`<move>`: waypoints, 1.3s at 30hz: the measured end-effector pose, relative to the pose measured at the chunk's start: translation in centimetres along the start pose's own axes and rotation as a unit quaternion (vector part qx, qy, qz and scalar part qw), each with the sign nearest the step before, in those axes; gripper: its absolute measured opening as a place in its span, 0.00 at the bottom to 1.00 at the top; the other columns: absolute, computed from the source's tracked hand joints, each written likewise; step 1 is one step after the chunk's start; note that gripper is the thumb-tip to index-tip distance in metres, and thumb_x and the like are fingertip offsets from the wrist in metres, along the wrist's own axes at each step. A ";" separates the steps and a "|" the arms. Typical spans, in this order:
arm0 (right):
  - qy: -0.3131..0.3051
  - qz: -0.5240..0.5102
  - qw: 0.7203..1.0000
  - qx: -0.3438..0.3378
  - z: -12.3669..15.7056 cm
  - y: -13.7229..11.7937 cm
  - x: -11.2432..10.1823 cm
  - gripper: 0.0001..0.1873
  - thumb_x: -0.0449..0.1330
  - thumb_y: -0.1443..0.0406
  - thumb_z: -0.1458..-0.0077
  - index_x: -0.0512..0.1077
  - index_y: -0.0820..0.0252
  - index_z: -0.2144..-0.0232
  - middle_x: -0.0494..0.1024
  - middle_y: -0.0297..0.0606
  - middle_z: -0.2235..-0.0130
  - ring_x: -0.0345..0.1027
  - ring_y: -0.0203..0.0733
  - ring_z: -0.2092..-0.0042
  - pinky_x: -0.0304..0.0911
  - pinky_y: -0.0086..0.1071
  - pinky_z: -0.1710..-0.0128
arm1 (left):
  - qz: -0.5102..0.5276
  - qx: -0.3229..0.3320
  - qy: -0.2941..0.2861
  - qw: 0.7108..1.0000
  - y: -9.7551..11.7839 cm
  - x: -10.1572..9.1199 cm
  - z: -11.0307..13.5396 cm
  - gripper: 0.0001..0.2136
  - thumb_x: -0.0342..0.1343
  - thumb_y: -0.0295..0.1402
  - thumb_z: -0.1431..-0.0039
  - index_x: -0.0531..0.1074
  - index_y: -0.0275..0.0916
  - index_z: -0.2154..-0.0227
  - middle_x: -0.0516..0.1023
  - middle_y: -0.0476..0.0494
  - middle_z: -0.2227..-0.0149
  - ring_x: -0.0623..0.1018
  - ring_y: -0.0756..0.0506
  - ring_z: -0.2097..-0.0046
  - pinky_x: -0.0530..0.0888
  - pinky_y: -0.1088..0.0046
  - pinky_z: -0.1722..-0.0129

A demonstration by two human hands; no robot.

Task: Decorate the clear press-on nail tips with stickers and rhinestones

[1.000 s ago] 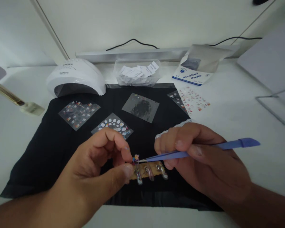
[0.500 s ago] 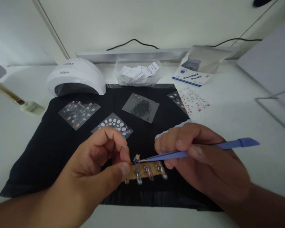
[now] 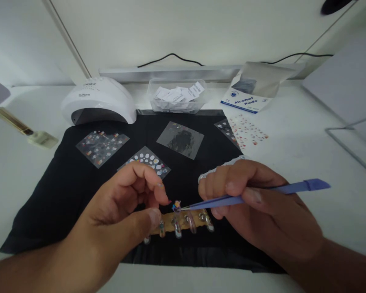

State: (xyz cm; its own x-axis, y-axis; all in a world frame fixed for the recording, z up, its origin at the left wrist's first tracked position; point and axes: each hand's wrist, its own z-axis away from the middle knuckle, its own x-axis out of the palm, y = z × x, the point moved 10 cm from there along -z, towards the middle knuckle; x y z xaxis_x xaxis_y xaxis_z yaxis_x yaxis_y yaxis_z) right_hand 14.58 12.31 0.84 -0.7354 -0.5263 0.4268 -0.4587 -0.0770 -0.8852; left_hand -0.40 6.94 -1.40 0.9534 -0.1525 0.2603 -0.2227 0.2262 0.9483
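Blue tweezers lie slantwise in my right hand, pinched between thumb and fingers. At their fine tips is a small colourful sticker. Just left of it my left hand hovers with curled fingers, its thumb and index tips apart and nothing visible between them. A tiny red speck shows by the index fingertip. Below the sticker lies a tan strip with several clear false nails, among them a nail under the tweezer tips; my left thumb partly covers the strip's left end.
Sticker sheets lie on a black mat. Behind stand a white nail lamp, a clear tub of sachets and an alcohol pads box. At left is a polish bottle.
My left thumb and index finger have parted and drawn slightly left, uncovering more of the strip's nails. The tweezers with the sticker have barely shifted.
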 end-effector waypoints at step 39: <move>-0.040 0.051 0.994 -0.089 0.3 -1.5 1.2 0.08 0.60 0.61 0.38 0.78 0.56 0.63 0.74 0.35 0.71 0.69 0.40 0.69 0.65 0.36 0.69 | 0.008 0.103 0.033 0.994 1.0 -0.4 -0.3 0.11 0.63 0.35 0.39 0.75 0.53 0.53 0.72 0.50 0.58 0.70 0.51 0.61 0.72 0.81 0.62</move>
State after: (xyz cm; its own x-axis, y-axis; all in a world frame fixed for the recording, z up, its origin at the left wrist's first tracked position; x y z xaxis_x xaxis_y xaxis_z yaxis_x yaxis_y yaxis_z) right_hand 14.54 11.52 2.63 -0.7439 -0.5896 0.3144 -0.4704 0.1279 -0.8731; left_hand -0.95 7.52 -0.57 0.9591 -0.0864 0.2696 -0.2685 0.0244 0.9630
